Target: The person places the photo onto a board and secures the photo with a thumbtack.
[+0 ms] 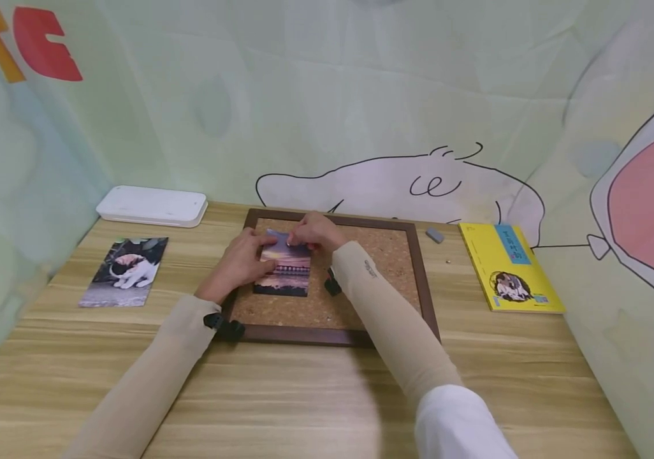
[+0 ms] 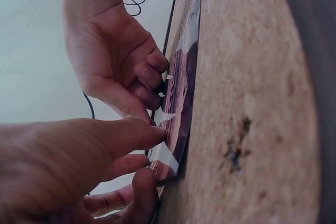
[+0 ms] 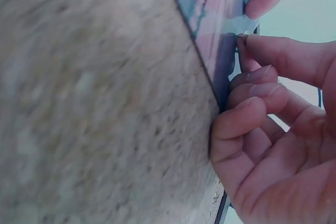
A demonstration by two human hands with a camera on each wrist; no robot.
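Note:
A sunset photo (image 1: 283,280) lies on the left part of a cork board (image 1: 373,274) with a brown frame. My left hand (image 1: 241,261) rests at the photo's left side, its thumb and a finger pressing on the print. At the photo's top edge, my right hand (image 1: 318,231) pinches a small tack between thumb and forefinger. The thin dark pin (image 3: 239,35) shows between those fingertips, right at the print's surface. The right hand's other fingers (image 3: 247,124) curl beside the photo's edge. Glare covers part of the glossy print (image 2: 178,93) in the left wrist view.
A cat photo (image 1: 126,273) lies left of the board, below a white case (image 1: 152,205). To the right are a grey eraser-like block (image 1: 435,235), a tiny metallic piece (image 1: 448,261) and a yellow book (image 1: 510,268). A printed cloth (image 1: 361,95) hangs behind the table.

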